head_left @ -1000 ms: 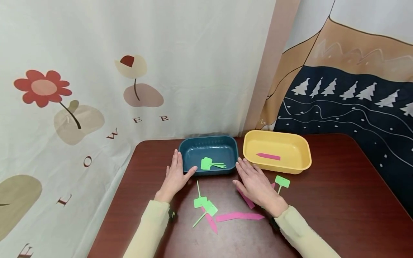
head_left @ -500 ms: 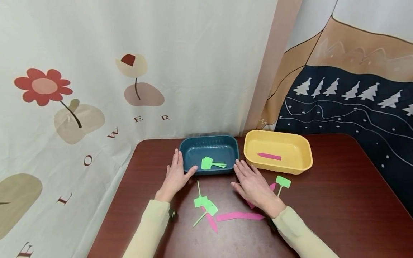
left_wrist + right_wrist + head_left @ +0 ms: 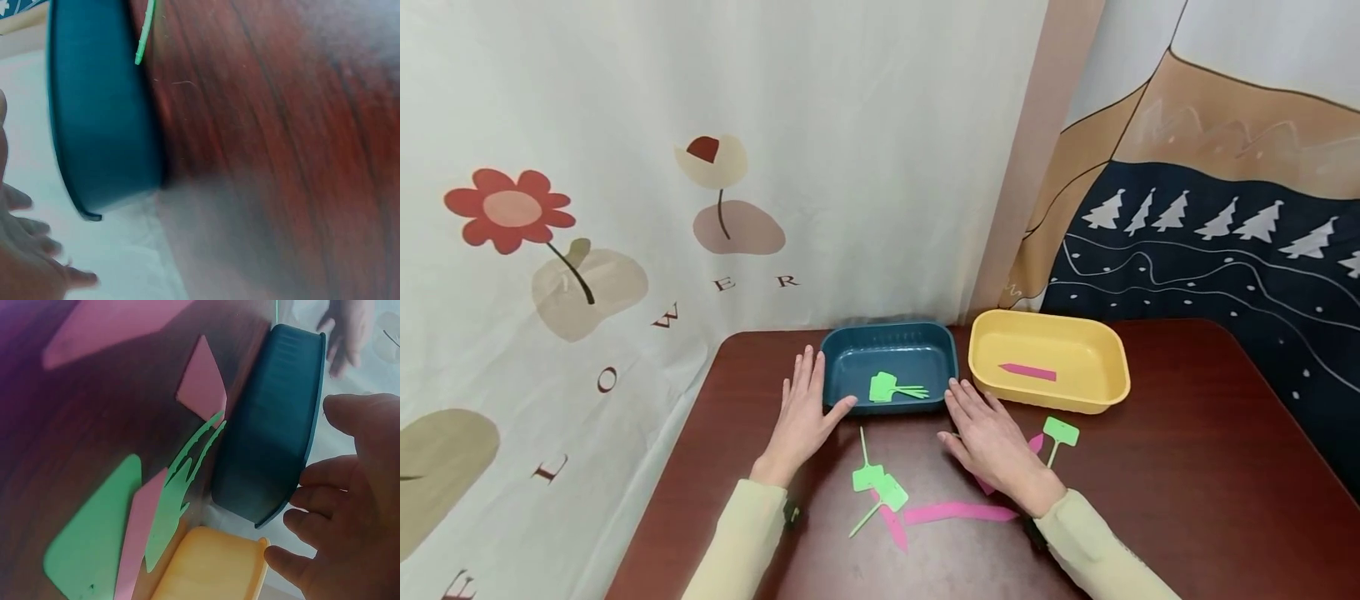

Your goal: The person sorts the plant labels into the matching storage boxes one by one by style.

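A dark blue plastic bin (image 3: 887,408) stands at the back of the table, with several green T-shaped plant labels (image 3: 883,387) inside. My left hand (image 3: 797,421) is at its left side, fingers extended and thumb spread toward the front corner. In the left wrist view, a gap shows between that hand (image 3: 28,250) and the bin (image 3: 103,112). My right hand (image 3: 1000,442) lies by the bin's right front corner, fingers straight, over a pink plant label (image 3: 1037,442) that it partly hides. In the right wrist view, its fingers (image 3: 322,500) are near the bin's rim; contact is unclear.
Right of the blue bin stands a yellow bin (image 3: 1052,400) holding one pink label (image 3: 1028,372). Green labels (image 3: 868,477) and pink labels (image 3: 958,512) lie scattered in front on the table (image 3: 1187,467). Another green label (image 3: 1062,431) lies beyond my right wrist. A curtain (image 3: 850,167) hangs behind.
My left hand has edged slightly left, away from the blue bin, with its fingers more spread. My right hand has shifted a little left. The bins and labels stay put; the head view tilts slightly.
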A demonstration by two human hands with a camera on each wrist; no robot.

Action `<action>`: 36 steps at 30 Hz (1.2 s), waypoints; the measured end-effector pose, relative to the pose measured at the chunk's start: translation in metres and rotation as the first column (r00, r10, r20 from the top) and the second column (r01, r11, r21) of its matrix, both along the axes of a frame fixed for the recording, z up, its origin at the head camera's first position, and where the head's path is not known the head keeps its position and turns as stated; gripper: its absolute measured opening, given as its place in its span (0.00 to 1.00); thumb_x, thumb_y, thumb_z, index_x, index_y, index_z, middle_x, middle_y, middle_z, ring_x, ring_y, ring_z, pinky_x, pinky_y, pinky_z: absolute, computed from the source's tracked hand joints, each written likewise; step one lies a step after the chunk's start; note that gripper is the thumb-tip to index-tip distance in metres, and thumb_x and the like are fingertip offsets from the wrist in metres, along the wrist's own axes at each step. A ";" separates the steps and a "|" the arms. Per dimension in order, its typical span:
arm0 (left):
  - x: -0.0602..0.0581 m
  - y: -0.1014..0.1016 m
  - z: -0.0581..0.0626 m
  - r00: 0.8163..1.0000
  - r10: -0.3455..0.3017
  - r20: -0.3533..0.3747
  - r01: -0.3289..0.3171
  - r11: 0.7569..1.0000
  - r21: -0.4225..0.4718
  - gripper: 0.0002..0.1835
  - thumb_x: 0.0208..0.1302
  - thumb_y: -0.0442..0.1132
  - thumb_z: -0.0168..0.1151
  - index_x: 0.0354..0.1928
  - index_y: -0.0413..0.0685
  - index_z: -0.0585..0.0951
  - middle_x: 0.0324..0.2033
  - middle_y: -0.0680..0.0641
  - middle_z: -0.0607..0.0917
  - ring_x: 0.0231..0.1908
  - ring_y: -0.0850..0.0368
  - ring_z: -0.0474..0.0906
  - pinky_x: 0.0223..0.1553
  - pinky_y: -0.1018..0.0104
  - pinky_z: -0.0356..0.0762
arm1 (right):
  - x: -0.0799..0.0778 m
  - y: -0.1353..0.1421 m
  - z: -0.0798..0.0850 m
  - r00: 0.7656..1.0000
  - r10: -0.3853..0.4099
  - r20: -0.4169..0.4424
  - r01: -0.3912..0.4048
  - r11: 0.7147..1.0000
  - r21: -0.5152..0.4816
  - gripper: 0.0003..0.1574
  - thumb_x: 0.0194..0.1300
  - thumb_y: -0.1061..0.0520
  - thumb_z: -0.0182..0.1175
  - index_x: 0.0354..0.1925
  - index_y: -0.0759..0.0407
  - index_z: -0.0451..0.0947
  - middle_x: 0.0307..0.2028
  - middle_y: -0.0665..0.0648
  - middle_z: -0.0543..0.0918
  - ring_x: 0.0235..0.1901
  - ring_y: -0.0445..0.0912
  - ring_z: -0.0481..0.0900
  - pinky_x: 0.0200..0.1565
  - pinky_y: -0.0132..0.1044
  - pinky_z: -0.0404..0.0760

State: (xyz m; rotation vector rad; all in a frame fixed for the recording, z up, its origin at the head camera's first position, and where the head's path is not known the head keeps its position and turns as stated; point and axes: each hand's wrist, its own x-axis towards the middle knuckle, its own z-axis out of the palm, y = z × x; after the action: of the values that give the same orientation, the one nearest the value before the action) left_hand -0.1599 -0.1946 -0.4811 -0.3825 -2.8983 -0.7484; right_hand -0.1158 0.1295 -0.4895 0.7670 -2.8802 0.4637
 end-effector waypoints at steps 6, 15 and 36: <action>0.018 0.005 0.009 0.933 -0.262 -0.245 0.262 0.964 -0.032 0.42 0.67 0.55 0.70 0.75 0.39 0.69 0.77 0.41 0.65 0.78 0.38 0.54 0.73 0.34 0.53 | 0.003 0.001 0.000 1.000 -0.007 0.007 0.007 1.000 -0.022 0.43 0.73 0.43 0.64 0.74 0.67 0.68 0.76 0.64 0.65 0.77 0.58 0.59 0.73 0.60 0.60; 0.047 0.021 0.010 0.724 -0.626 -0.288 0.566 0.779 -0.271 0.24 0.59 0.49 0.78 0.55 0.47 0.87 0.54 0.49 0.86 0.57 0.51 0.81 0.63 0.53 0.75 | 0.005 0.011 0.003 0.999 -0.048 0.024 0.049 0.999 -0.020 0.43 0.74 0.42 0.62 0.75 0.66 0.66 0.76 0.64 0.64 0.77 0.58 0.59 0.73 0.60 0.60; 0.087 0.023 0.001 0.857 -0.501 0.121 0.512 0.801 -0.309 0.10 0.53 0.43 0.81 0.31 0.55 0.85 0.28 0.60 0.79 0.26 0.66 0.74 0.30 0.70 0.76 | 0.005 0.007 -0.001 0.999 -0.022 0.024 0.023 0.998 -0.056 0.42 0.74 0.43 0.63 0.74 0.66 0.68 0.77 0.62 0.64 0.77 0.57 0.59 0.73 0.60 0.61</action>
State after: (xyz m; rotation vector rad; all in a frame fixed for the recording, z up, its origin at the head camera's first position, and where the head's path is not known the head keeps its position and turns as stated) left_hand -0.0732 -0.1717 -0.4801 -1.2361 -2.9694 -0.3008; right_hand -0.1107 0.1368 -0.4903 0.7245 -2.8803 0.5524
